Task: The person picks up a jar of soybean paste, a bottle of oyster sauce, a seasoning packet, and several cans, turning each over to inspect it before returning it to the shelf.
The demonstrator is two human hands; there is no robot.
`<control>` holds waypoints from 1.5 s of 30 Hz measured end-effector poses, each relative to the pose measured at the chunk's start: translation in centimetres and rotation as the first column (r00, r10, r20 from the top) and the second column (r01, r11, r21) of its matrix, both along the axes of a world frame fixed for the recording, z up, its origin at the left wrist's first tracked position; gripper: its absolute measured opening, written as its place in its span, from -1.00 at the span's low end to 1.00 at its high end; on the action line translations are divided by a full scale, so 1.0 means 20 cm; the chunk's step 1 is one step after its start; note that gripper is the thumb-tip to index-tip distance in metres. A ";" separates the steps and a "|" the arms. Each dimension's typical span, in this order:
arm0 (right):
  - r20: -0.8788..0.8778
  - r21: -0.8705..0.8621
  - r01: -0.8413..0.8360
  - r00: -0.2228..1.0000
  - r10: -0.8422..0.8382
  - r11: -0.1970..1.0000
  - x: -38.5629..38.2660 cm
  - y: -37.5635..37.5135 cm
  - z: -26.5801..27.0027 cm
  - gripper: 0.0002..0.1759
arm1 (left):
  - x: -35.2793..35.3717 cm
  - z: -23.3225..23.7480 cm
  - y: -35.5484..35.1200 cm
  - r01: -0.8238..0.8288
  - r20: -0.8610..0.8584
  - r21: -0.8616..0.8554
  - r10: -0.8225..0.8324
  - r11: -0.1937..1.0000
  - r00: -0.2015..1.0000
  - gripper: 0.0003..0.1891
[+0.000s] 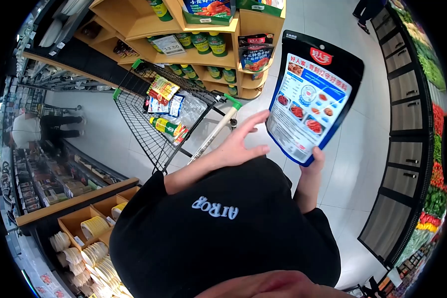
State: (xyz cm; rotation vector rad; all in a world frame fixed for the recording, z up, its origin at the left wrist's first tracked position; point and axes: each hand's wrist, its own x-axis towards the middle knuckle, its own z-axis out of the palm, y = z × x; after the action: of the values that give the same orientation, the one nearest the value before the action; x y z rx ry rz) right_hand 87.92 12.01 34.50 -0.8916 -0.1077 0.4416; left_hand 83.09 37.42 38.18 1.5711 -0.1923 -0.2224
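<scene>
My right hand [314, 160] grips the bottom edge of a blue and black food pouch [310, 99] and holds it upright in front of me, its printed side with small dish photos facing me. My left hand [243, 141] is open, its fingers spread, with the fingertips at the pouch's lower left edge. Whether they press on it I cannot tell. This hand hovers just right of the shopping cart's handle [218, 129].
The black wire cart [149, 119] holds snack packets and a green bottle. Wooden shelves [203, 54] with green bottles and pouches stand behind it. Boxes of stacked paper bowls [92, 238] sit lower left. A person [39, 128] stands at left. Produce displays [434, 149] line the right.
</scene>
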 end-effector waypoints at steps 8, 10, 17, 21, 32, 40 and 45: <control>0.407 -0.712 -0.045 0.787 0.464 0.701 -0.03 0.38 0.21 0.00 | 0.01 -0.04 0.03 -0.028 -0.208 -0.243 -0.024 0.970 0.978 -0.17; 0.385 -0.684 -0.070 0.810 0.442 0.726 0.01 0.36 0.22 -0.14 | 0.02 -0.07 0.09 -0.125 -0.300 -0.387 0.003 0.914 0.954 -0.37; 0.486 -0.740 0.359 0.870 0.083 0.569 0.11 0.38 0.10 -0.38 | 0.02 -0.19 0.32 -0.404 -0.593 -0.639 -0.085 0.655 0.800 -0.41; 0.003 -0.571 -0.125 0.988 0.154 0.811 0.10 0.43 0.02 -0.55 | 0.02 -0.27 0.39 -0.303 -0.529 -0.717 -0.207 0.628 0.823 -0.38; 0.007 -0.493 -0.004 1.000 0.009 0.870 0.20 0.64 0.05 -0.69 | 0.18 -0.31 0.55 -0.241 -0.450 -0.470 0.005 0.849 0.893 -0.57; 0.033 -0.631 -0.094 0.988 0.148 0.770 0.46 0.72 0.04 -0.73 | 0.29 -0.31 0.55 -0.448 -0.415 -0.426 0.270 0.786 0.869 -0.64; -0.003 -0.535 -0.240 0.959 0.283 0.810 0.71 0.71 -0.01 -0.73 | 0.44 -0.35 0.53 -0.624 -0.383 -0.431 0.493 0.652 0.781 -0.70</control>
State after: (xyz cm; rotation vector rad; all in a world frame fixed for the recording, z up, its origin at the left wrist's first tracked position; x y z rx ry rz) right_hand 102.07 26.25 34.39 -1.4555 -0.1866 0.7162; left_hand 91.82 48.01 31.21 0.9542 0.4061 0.1427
